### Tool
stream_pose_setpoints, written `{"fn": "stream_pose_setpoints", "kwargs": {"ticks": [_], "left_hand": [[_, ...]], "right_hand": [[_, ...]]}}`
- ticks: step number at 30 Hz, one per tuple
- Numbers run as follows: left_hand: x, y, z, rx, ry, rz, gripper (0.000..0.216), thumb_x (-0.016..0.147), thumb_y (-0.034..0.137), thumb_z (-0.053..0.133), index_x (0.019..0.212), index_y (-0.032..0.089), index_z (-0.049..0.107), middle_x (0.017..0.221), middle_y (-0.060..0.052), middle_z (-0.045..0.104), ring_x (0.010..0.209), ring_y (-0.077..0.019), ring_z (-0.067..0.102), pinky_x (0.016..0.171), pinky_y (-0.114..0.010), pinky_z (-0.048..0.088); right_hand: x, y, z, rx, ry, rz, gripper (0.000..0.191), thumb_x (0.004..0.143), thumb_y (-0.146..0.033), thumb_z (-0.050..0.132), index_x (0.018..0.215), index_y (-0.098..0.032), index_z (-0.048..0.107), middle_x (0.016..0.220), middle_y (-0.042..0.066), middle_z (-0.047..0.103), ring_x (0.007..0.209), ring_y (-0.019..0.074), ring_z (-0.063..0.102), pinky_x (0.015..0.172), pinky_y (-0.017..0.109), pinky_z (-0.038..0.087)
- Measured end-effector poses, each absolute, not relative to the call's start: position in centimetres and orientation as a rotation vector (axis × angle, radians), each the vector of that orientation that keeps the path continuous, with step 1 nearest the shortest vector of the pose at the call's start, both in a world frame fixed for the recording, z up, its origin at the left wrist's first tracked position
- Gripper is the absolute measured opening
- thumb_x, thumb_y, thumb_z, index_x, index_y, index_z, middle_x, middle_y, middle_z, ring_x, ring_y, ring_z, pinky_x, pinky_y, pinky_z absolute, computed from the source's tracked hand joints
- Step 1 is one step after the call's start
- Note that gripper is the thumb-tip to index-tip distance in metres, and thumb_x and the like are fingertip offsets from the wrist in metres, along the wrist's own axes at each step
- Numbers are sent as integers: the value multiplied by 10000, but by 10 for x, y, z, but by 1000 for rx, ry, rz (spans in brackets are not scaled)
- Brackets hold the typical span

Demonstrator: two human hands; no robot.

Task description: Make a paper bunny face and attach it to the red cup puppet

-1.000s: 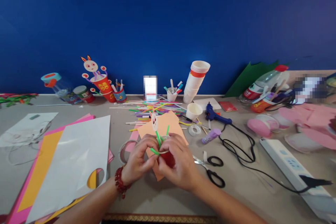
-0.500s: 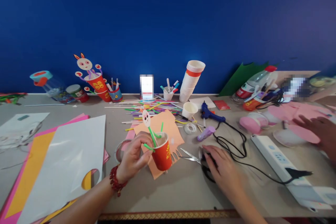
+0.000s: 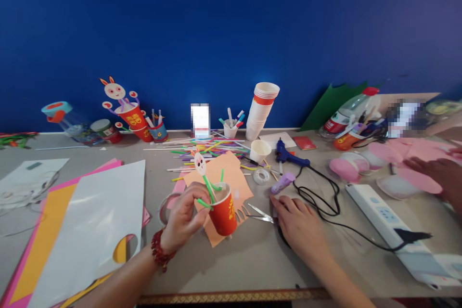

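Observation:
My left hand (image 3: 191, 208), a beaded bracelet at its wrist, pinches the rim of a red paper cup (image 3: 224, 214). A green pipe-cleaner-like strip (image 3: 204, 203) bends over the rim beside my fingers. Inside the cup stands a white rabbit-face cutout (image 3: 200, 163) on a green stem, leaning left. Behind the cup lies a jagged peach paper sheet (image 3: 231, 168). Over the handles of the scissors (image 3: 263, 214) rests my right hand (image 3: 298, 221), palm down with fingers stretched out; the handles are mostly hidden. Just beyond its fingertips is a purple glue stick (image 3: 283, 183).
A blue glue gun (image 3: 288, 155) trails a black cord. At right lie a power strip (image 3: 382, 216) and another person's hand (image 3: 433, 173) on pink paper. Stacked white cups (image 3: 262, 110), colourful sticks (image 3: 209, 147) and a finished-looking rabbit cup (image 3: 132, 115) stand behind. Sheets (image 3: 97, 211) cover the left.
My right hand has shifted slightly left and flattened over the scissors' handles, its fingers reaching nearer the glue stick. My left hand and the cup have barely moved.

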State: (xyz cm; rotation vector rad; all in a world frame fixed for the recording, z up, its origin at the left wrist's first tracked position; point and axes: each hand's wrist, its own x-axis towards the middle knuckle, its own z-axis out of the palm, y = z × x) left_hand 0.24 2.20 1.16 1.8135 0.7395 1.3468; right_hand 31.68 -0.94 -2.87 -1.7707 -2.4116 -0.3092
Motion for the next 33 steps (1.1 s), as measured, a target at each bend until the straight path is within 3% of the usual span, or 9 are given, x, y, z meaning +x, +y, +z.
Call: {"fn": "stream_pose_setpoints", "kwargs": {"ticks": [6,12,15,19,24,30,33], "left_hand": [[0,21,11,1804,762,1367,78,906,128,528,926,200,552,866,-36,551,861,-186,511,778,-330,416],[1,23,11,1796,760,1368,54,918,155,531,929,202,553,864,-38,553,852,-186,515,773,-329,420],[3,22,12,1749,742,1342,29,927,184,531,913,201,550,858,-39,548,839,-186,518,753,-321,421],[5,22,12,1686,707,1353,21,926,200,546,909,200,558,842,-35,541,822,-180,514,726,-301,418],[2,21,11,1606,694,1359,52,921,232,569,886,197,553,828,-36,530,807,-178,511,709,-293,418],[-2,20,10,1607,693,1339,62,925,250,567,889,203,550,850,-36,547,809,-175,516,713,-297,416],[-4,21,12,1660,707,1346,57,931,240,556,891,201,551,852,-42,555,824,-180,526,735,-310,425]], "right_hand": [[308,-13,-36,-1625,-2311,-189,339,950,-190,442,1228,-99,615,1112,149,680,967,297,586,831,442,496],[299,-15,-30,-1554,-2209,-38,324,963,-255,433,1190,-137,632,1087,152,686,952,305,617,829,468,526],[288,-15,-19,-1485,-2116,254,359,958,-335,491,1261,-168,588,1173,154,667,1061,317,612,906,489,515],[260,-9,-1,-1322,-1858,933,524,935,-417,563,1407,-220,448,1320,148,591,1149,278,603,970,454,503],[220,8,17,-918,-1561,1592,803,796,-544,716,1439,-204,376,1276,147,599,1145,278,597,973,438,484],[202,19,20,-789,-1472,1820,745,724,-516,793,1330,-212,485,1162,78,644,1033,255,622,901,379,505],[201,19,13,-811,-1442,1761,815,696,-522,812,1365,-224,454,1251,92,618,1117,284,601,946,396,492]]}}
